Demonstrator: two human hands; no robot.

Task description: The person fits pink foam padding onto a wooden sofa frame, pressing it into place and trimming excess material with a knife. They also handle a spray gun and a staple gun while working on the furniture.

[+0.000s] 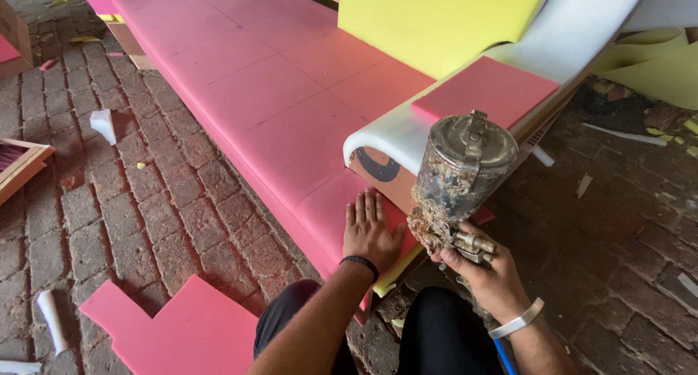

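My left hand [369,231] lies flat, fingers together, on the near end of a long pink foam seat [276,106]. My right hand [486,269] grips a glue-crusted spray gun [459,179] with a dented metal cup on top, held upright just right of the seat's end. The cup stands in front of a white foam armrest [396,131], which carries a loose pink foam square [486,91]. A yellow foam sheet [436,19] stands behind the armrest.
The floor is brick paving [145,208]. A cut pink foam offcut [182,331] lies near my knees at the left. White foam scraps [103,124] and a wooden frame [18,168] sit at the left. More yellow foam [658,70] and debris lie at the right.
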